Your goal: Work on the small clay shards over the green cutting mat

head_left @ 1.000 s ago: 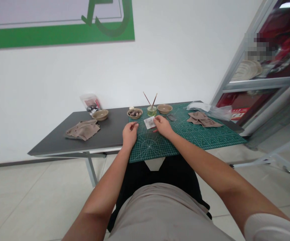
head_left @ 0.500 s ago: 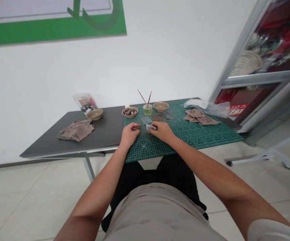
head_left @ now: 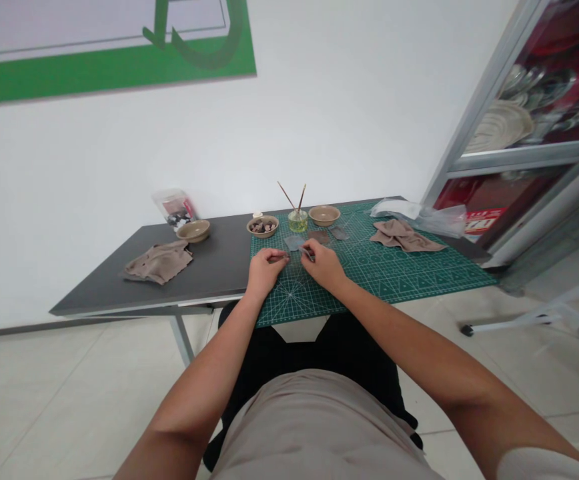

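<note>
My right hand [head_left: 323, 268] pinches a small grey sheet [head_left: 307, 252] that looks like sandpaper, over the green cutting mat [head_left: 359, 267]. To its left, my left hand [head_left: 264, 270] is closed, thumb against fingers, around something small and dark that I cannot make out. Just beyond the fingers lie a light grey square [head_left: 294, 243], a brown square [head_left: 318, 237] and a dark grey piece [head_left: 339, 233], all flat on the mat. A bowl of small brown and dark lumps [head_left: 263, 227] stands behind my left hand.
A glass jar [head_left: 298, 221] of yellowish liquid holds two thin brushes. Beside it is a tan bowl [head_left: 324, 215]; another bowl [head_left: 193, 231] stands left, near a plastic bag [head_left: 174, 207]. Brown cloths lie left [head_left: 158, 263] and right [head_left: 404, 236], with clear plastic [head_left: 422, 217] behind the right one.
The grey sheet in my right hand has turned and now shows less of its face. My left fingers have drawn closer together, with a dark bit visible between them. The view has shifted slightly.
</note>
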Demonstrator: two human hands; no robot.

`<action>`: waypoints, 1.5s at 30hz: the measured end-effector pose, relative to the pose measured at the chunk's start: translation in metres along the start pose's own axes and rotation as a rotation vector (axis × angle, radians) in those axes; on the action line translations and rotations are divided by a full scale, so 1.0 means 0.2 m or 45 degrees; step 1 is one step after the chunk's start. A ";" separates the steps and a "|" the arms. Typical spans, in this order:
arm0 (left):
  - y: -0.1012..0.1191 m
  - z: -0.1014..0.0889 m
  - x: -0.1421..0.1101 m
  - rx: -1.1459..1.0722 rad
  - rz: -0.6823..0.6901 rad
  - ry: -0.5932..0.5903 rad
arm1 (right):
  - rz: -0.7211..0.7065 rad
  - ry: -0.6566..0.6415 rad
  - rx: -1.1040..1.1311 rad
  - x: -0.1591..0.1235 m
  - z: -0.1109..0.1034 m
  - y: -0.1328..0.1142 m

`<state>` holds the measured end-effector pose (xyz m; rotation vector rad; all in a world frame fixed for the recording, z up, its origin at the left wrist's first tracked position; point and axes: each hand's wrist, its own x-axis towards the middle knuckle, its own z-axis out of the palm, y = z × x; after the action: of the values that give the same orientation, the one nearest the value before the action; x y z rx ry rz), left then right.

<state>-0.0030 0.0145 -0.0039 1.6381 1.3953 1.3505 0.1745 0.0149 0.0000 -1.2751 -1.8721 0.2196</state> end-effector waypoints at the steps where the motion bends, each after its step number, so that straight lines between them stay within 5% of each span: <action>1: 0.00 0.01 -0.01 -0.004 0.026 0.009 | -0.029 -0.026 -0.023 -0.01 0.01 -0.01; 16: 0.02 0.03 -0.03 0.035 0.028 -0.071 | -0.325 -0.226 -0.271 -0.08 0.06 -0.05; 27: -0.01 0.00 0.00 0.099 -0.016 -0.132 | -0.362 -0.298 -0.348 -0.08 0.08 -0.05; 38: 0.00 0.00 -0.03 -0.199 -0.059 -0.124 | -0.348 -0.256 -0.394 -0.08 0.08 -0.05; 45: -0.02 0.01 -0.03 -0.167 -0.071 -0.161 | -0.215 -0.269 -0.373 -0.09 0.09 -0.05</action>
<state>-0.0025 0.0109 -0.0089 1.5588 1.2434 1.2568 0.1568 0.0004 -0.0145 -1.3167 -2.2453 -0.0126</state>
